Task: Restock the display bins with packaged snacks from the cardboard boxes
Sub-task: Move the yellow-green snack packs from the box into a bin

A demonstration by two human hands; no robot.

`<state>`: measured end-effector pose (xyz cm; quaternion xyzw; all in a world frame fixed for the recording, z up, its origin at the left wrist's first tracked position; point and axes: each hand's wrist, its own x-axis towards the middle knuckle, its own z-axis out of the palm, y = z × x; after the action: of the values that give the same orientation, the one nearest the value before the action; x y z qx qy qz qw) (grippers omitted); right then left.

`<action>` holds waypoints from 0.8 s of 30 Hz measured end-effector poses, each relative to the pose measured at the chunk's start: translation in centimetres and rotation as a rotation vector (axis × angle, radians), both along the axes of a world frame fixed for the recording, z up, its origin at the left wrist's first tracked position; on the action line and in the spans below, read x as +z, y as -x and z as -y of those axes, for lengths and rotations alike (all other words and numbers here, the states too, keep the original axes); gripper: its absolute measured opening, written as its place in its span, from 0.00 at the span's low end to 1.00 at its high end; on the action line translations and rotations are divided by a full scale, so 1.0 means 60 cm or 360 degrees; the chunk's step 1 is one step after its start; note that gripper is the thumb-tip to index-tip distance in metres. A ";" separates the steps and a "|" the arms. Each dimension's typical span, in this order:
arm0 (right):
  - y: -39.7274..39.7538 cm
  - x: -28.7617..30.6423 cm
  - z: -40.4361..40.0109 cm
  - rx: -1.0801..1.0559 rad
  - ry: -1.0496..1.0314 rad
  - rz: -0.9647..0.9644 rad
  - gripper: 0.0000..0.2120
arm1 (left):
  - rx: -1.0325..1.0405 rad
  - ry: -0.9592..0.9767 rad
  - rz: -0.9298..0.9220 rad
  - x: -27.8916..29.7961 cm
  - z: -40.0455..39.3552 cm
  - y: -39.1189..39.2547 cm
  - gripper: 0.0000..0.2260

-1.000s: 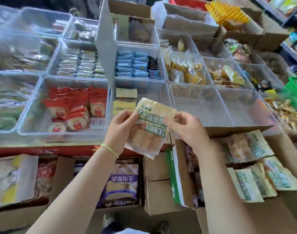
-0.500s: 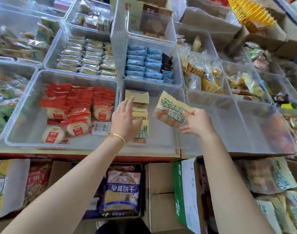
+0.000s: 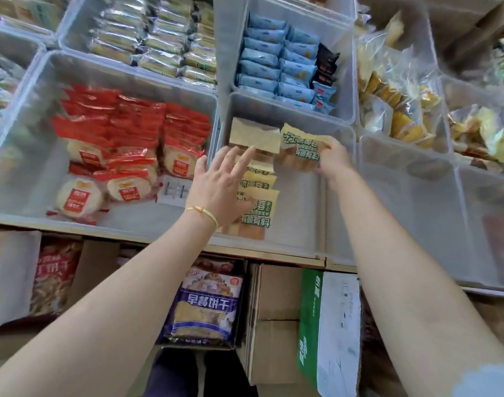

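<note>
My right hand (image 3: 334,160) grips a yellow snack pack with green lettering (image 3: 298,149) and holds it low inside a clear display bin (image 3: 299,222). To its left a row of the same yellow packs (image 3: 256,196) lies in that bin. My left hand (image 3: 216,181) hovers over this row with fingers straight and spread, its fingertips at the rearmost pack (image 3: 252,134). A cardboard box (image 3: 276,319) with a green and white flap (image 3: 328,325) stands below the shelf edge between my arms.
A bin of red-wrapped round cakes (image 3: 116,150) sits to the left, blue packets (image 3: 276,64) behind, yellow bagged snacks (image 3: 397,96) to the right. A clear bin (image 3: 411,213) lies right of my right arm. Below, boxes hold a purple bag (image 3: 208,305) and red bags (image 3: 54,276).
I have leaned closer to the bins. My right hand has lowered the yellow pack deeper into the bin beside the row, and my left hand has reached further back over the stacked packs.
</note>
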<state>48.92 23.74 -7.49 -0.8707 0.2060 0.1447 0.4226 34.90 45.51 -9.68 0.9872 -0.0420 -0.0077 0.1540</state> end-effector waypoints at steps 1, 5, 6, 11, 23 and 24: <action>-0.007 -0.005 -0.010 0.0015 0.0015 0.0012 0.18 | 0.0007 -0.0004 0.0006 0.000 0.000 0.000 0.45; -0.014 -0.030 -0.041 -0.0229 0.0126 0.0007 0.39 | 0.0023 0.0016 0.0000 -0.001 0.000 0.000 0.44; -0.009 -0.030 -0.047 -0.0383 0.0197 0.0007 0.40 | 0.0022 0.0014 -0.0001 -0.001 0.000 0.000 0.44; -0.002 -0.037 -0.055 -0.0781 0.0072 0.0109 0.29 | 0.0021 0.0015 -0.0017 -0.001 -0.001 0.000 0.43; 0.047 -0.062 -0.045 0.0236 0.0328 0.0116 0.26 | -0.0007 -0.0019 -0.0033 0.002 -0.001 0.001 0.41; 0.050 -0.059 -0.045 0.0258 0.0318 0.0125 0.26 | -0.0014 -0.0022 -0.0044 0.003 -0.001 0.000 0.41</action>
<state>45.89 26.44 -11.05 -0.9272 0.1317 0.1229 0.3284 34.87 45.55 -9.51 0.9878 -0.0441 -0.0223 0.1477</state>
